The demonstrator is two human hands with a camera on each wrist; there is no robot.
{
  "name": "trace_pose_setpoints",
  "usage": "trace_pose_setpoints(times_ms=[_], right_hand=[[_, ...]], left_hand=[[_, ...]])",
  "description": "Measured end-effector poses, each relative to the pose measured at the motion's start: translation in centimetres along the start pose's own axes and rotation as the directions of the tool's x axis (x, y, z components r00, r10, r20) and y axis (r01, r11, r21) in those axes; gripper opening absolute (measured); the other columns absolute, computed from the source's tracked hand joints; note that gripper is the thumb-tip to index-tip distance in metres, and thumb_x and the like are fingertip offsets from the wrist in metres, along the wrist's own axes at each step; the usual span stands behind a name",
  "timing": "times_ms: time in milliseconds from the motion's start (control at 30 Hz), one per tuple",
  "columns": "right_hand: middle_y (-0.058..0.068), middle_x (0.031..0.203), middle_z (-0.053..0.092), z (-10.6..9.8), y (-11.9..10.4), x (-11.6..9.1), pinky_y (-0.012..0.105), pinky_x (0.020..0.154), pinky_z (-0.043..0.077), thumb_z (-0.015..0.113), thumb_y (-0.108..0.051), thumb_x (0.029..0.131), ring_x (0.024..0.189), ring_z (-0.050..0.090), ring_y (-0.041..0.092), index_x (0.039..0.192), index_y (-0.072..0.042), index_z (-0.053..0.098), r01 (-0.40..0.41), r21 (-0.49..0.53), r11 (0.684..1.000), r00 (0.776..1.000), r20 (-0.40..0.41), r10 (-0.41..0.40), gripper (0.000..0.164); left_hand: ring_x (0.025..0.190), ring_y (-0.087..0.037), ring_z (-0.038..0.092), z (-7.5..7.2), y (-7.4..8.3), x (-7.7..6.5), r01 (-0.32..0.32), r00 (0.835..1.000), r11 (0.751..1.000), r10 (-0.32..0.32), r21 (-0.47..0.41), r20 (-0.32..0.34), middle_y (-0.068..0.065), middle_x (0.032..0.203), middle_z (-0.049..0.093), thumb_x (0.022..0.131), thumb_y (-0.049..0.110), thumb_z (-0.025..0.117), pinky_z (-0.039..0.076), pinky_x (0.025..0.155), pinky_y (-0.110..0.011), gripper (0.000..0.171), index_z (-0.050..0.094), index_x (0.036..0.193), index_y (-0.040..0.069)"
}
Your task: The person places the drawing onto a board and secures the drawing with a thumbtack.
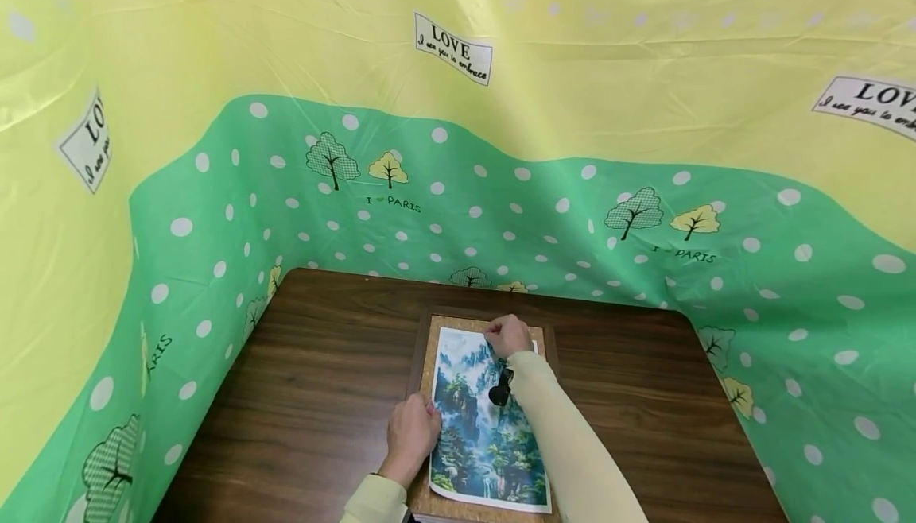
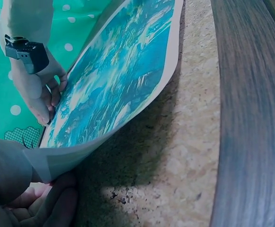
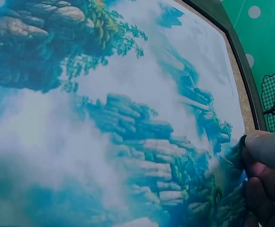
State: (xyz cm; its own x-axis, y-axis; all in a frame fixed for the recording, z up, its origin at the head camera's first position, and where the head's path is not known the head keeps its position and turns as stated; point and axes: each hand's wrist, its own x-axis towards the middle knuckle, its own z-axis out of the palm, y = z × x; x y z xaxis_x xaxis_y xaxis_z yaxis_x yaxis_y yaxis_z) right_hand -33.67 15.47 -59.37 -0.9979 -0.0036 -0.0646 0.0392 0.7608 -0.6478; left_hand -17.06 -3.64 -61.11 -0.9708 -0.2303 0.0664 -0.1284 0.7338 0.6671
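Note:
A paper print of a blue-green mountain landscape (image 1: 483,420) lies over a framed cork board (image 1: 427,372). My left hand (image 1: 413,434) pinches the print's left edge between thumb and fingers. In the left wrist view that edge curls up, with shadow on the cork (image 2: 194,142) beneath. My right hand (image 1: 510,336) is at the print's top edge, fingers bent. Its thumb (image 3: 265,147) and fingers hold a small black thing (image 3: 243,139) against the paper; its kind I cannot tell. The print's bottom edge bows slightly off the board.
The board lies on a dark wood-grain table (image 1: 322,380), near its far edge. A green and yellow patterned cloth (image 1: 401,229) hangs around the back and sides. A black device (image 1: 501,388) is strapped to my right wrist.

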Motion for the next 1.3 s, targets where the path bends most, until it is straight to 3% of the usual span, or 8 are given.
trace_pose_setpoints(times_ms=[633,1133,1300], right_hand=[[0.005,0.091,0.071,-0.76,-0.56,0.09,0.036,0.066,0.051,0.067,-0.017,0.097,0.071,0.060,0.020,0.093,-0.011,0.079,-0.067,0.049,0.997,0.995,0.072,0.063,0.014],[0.005,0.078,0.066,-0.27,-0.74,0.14,0.036,0.063,0.044,0.067,-0.014,0.094,0.066,0.057,0.021,0.077,-0.009,0.072,-0.099,0.031,0.995,0.995,0.005,0.099,0.018],[0.004,0.077,0.065,0.01,-0.53,0.17,0.036,0.064,0.046,0.066,-0.014,0.095,0.067,0.057,0.021,0.077,-0.011,0.068,-0.088,0.024,0.996,0.996,-0.001,0.088,0.018]], left_hand=[[0.051,-0.013,0.042,0.07,-0.07,-0.08,-0.027,1.000,1.000,0.027,0.007,0.000,0.005,0.056,0.046,0.085,0.012,0.076,0.035,0.051,-0.029,0.035,0.051,0.062,0.018],[0.051,-0.012,0.042,-0.11,0.05,-0.11,-0.025,1.000,1.000,0.025,-0.012,0.002,0.005,0.056,0.046,0.084,0.010,0.076,0.035,0.050,-0.028,0.033,0.052,0.063,0.017],[0.050,-0.012,0.041,-0.09,-0.01,-0.10,-0.037,0.999,0.999,0.036,-0.008,-0.026,0.005,0.055,0.046,0.083,0.009,0.077,0.034,0.049,-0.028,0.034,0.052,0.062,0.018]])
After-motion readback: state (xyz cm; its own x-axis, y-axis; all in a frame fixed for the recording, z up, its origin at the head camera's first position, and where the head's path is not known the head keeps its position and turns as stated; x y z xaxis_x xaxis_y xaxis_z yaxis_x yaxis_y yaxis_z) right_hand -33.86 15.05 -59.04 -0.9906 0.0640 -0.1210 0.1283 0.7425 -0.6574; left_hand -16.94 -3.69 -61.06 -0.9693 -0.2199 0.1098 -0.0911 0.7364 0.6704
